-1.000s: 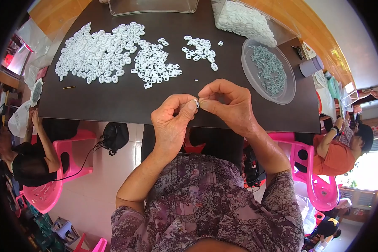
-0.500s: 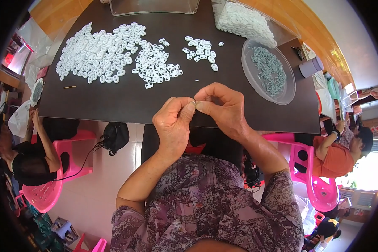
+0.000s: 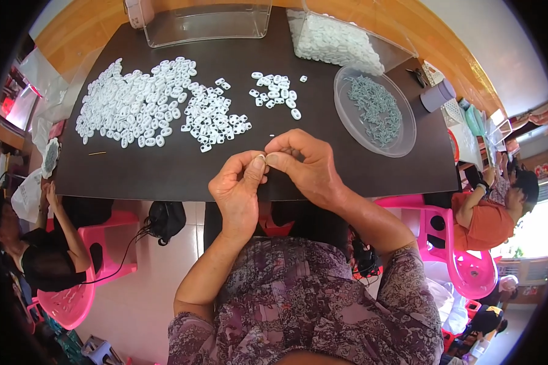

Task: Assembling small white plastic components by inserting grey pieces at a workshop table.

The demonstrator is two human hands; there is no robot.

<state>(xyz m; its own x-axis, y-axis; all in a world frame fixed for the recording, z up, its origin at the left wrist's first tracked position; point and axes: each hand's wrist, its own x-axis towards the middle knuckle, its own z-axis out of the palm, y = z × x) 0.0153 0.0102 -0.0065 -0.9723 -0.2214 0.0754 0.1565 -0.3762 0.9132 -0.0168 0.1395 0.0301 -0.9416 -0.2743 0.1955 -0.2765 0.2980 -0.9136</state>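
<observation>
My left hand (image 3: 240, 181) and my right hand (image 3: 307, 162) meet over the table's near edge, fingertips pinched together. Something small and pale shows between the thumbs and forefingers; the fingers hide most of it, so its kind cannot be told. Just beyond the right knuckles lies a tiny white bit (image 3: 272, 135). Farther off sit a pile of small white two-holed plastic pieces (image 3: 213, 118) and a little group of white oval pieces (image 3: 277, 91). To the left spreads a large heap of white oval two-holed pieces (image 3: 134, 100).
At right stands a round clear tray (image 3: 412, 135) holding small grey-green pieces. Behind it is a clear box of white pieces (image 3: 335, 42); another clear box (image 3: 207, 27) stands at the back. A thin gold-coloured stick (image 3: 97, 153) lies left. People sit on both sides, near pink chairs (image 3: 463, 243).
The view has tilted, so the table and its piles appear lower and slightly left. Both hands keep their fingertips together, with only slight finger movement.
</observation>
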